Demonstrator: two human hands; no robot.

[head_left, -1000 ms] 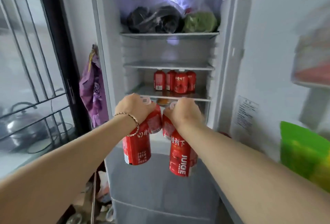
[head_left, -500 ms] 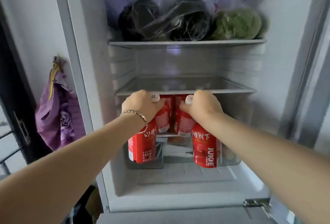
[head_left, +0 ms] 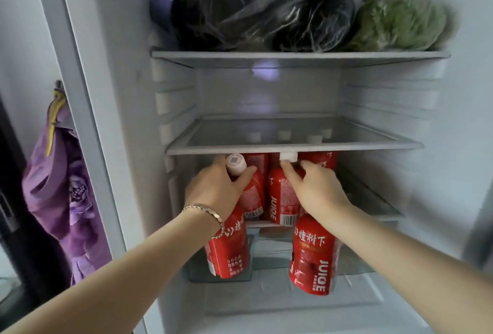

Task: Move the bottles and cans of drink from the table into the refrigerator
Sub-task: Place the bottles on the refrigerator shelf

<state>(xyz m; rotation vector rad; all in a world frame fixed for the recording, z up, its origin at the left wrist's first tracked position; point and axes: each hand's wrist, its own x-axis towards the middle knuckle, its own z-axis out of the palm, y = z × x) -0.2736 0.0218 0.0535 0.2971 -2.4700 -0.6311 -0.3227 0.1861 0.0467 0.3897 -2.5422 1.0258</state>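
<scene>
My left hand (head_left: 213, 192) clasps the left juice bottles (head_left: 229, 249) by their necks, my right hand (head_left: 317, 192) the right juice bottles (head_left: 312, 261), one hanging under each fist at the refrigerator shelf (head_left: 378, 208) front.

A single view is given: a wide-angle camera worn on the head, pointed forward and slightly downward, held close to the open refrigerator (head_left: 125, 93), whose interior is seen straight on, bowed at the edges
</scene>
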